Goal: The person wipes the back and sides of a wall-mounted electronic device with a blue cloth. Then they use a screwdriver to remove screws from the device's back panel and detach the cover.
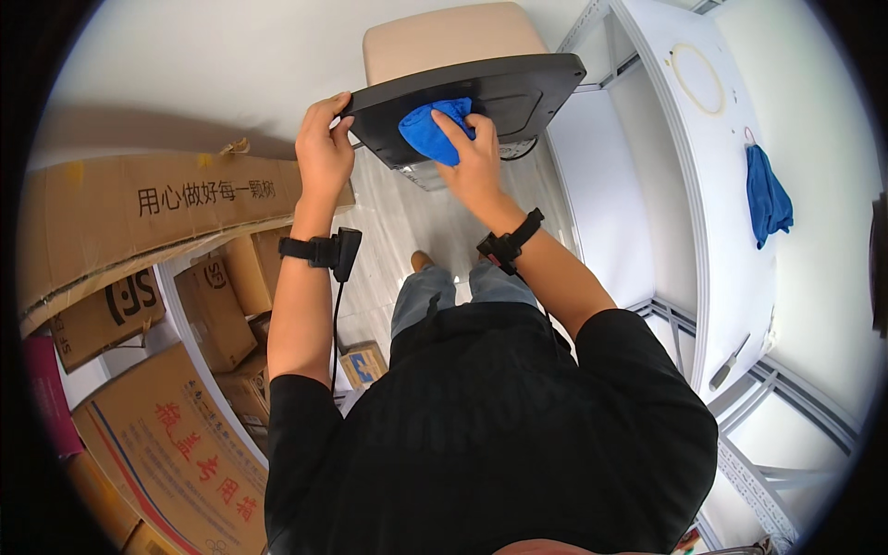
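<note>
We gripped the dark grey panel (518, 88) at its left corner with the left hand (324, 148), fingers closed around the edge. Our right hand (476, 157) pressed a bunched blue cloth (427, 129) flat against the panel's face, near its lower-left edge.

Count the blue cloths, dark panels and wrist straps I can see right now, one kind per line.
Blue cloths: 2, one under the right hand at, one hanging on the white shelf unit
Dark flat panels: 1, gripped by the left hand
Black wrist straps: 2
Total: 5
</note>
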The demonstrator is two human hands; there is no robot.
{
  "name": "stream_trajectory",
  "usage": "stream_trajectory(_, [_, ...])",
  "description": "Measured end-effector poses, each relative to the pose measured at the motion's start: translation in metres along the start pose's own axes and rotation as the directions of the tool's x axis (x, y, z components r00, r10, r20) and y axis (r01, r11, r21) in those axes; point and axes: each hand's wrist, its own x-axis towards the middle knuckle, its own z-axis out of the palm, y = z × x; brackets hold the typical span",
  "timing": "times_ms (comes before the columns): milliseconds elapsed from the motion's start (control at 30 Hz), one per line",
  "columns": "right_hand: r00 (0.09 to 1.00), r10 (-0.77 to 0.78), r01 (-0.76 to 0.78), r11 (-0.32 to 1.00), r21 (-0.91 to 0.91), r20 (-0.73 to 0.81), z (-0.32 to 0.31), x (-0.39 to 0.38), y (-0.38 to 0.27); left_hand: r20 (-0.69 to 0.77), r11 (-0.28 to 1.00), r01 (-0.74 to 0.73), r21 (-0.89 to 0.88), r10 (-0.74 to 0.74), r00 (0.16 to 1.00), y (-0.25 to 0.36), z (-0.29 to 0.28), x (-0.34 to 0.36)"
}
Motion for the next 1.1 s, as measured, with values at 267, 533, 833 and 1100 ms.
stream_trajectory(267, [0.987,-0.089,0.075,0.991,-0.107,-0.137,-0.024,0.022,0.004,-0.017,0.992,0.042,-0.120,-0.045,0.999,-0.005,-0.002,-0.005])
stream_trajectory(533, [0.977,-0.206,0.208,0.978,-0.035,0.058,0.036,0.012,-0.050,0.023,0.992,0.000,-0.127,0.003,1.000,-0.011,-0.010,-0.010])
stream_trajectory(833, [0.958,-0.145,0.175,0.979,-0.101,0.248,0.064,-0.026,-0.028,0.074,0.954,0.101,-0.281,-0.084,0.994,-0.014,-0.009,-0.012])
stream_trajectory(1100, [0.922,-0.010,0.107,0.967,-0.229,0.387,0.090,-0.079,0.011,0.086,0.926,0.123,-0.357,-0.099,0.991,-0.022,-0.011,-0.020])
